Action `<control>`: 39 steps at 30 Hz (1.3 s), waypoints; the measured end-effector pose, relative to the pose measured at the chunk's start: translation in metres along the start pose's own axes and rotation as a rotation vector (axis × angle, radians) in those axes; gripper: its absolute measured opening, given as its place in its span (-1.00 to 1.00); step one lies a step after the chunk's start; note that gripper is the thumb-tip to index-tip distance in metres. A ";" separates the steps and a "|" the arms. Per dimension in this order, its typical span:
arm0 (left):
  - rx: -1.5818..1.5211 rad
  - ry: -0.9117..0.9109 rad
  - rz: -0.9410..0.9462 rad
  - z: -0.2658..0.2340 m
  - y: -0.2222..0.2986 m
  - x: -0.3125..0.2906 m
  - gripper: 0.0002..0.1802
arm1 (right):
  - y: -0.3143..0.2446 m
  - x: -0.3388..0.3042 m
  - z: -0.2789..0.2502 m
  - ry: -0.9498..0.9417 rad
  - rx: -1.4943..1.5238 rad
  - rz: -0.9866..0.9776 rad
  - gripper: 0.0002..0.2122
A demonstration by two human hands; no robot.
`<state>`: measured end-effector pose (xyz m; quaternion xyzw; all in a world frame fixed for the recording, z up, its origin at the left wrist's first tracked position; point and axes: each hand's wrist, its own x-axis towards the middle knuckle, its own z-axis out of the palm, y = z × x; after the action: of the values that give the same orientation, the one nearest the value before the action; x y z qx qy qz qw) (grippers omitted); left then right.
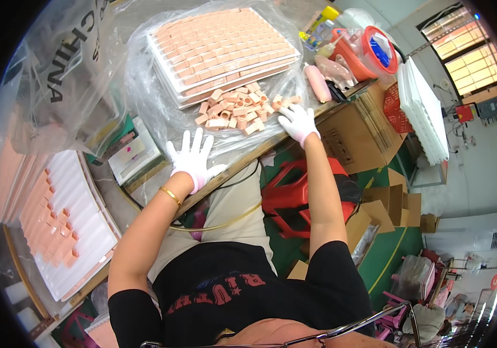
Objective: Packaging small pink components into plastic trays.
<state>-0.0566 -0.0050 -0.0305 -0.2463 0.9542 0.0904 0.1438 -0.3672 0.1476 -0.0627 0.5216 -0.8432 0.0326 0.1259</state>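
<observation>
Both my hands wear white gloves. My left hand [193, 159] lies over the near edge of the worktable with its fingers spread, and it holds nothing. My right hand [298, 124] is at the table's right front edge, its fingers stretched toward a few small peach pieces [286, 102]; whether the fingertips touch them I cannot tell. Between and beyond my hands is a loose pile of peach, hollow, block-shaped pieces [235, 108] on clear plastic sheeting [138, 87]. Behind the pile, stacked white trays [170, 93] carry rows of the same pieces [219, 49].
At left, a white ridged tray [89, 214] is partly filled with peach pieces, below a hanging clear plastic bag [62, 87]. A pink bottle [317, 84] and red tubs [379, 49] stand at the back right. Beside me are a red stool [286, 191] and a cardboard box [358, 133].
</observation>
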 end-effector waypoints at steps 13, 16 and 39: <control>-0.354 0.648 0.347 -0.005 -0.012 -0.066 -0.55 | 0.008 0.060 -0.036 -0.157 0.164 0.089 -0.48; -0.440 0.658 0.295 -0.007 -0.024 -0.095 -0.58 | 0.001 0.077 -0.014 -0.375 0.143 0.101 -0.39; -0.019 0.387 -0.512 0.008 -0.287 -0.245 -0.71 | -0.187 0.058 -0.054 0.342 0.501 -0.336 -0.67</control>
<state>0.2930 -0.1415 0.0111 -0.4924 0.8700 0.0114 -0.0246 -0.2160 0.0221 -0.0103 0.6549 -0.6779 0.3045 0.1371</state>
